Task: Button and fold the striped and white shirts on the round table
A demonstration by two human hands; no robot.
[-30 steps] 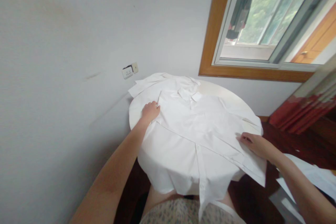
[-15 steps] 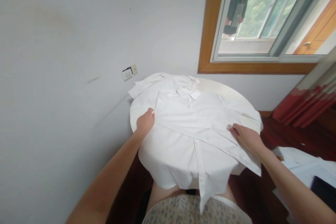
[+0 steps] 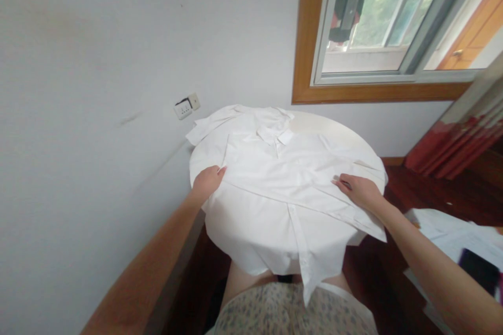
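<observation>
A white collared shirt [image 3: 271, 172] is spread over a round white table [image 3: 326, 123], its collar toward the wall and its buttoned front strip hanging over the near edge. At its left side, my left hand [image 3: 209, 180] is closed, pinching the shirt's edge between thumb and fingers. My right hand [image 3: 358, 188] is closed on the fabric at the shirt's right side, near the sleeve that slants toward the table's right edge. More white cloth [image 3: 220, 118] lies bunched behind the collar, draping past the table's far left rim.
Close behind the table stands a white wall with a socket [image 3: 183, 109]. A wood-framed window [image 3: 298, 36] is at the upper right, beside a red and beige curtain [image 3: 444, 141]. At lower right, a dark phone-like object [image 3: 478, 271] rests on papers [image 3: 444, 235].
Both hands keep hold of the shirt and have shifted slightly left in view. The whole scene has moved a little left and up as the head turned. The shirt lies nearly the same.
</observation>
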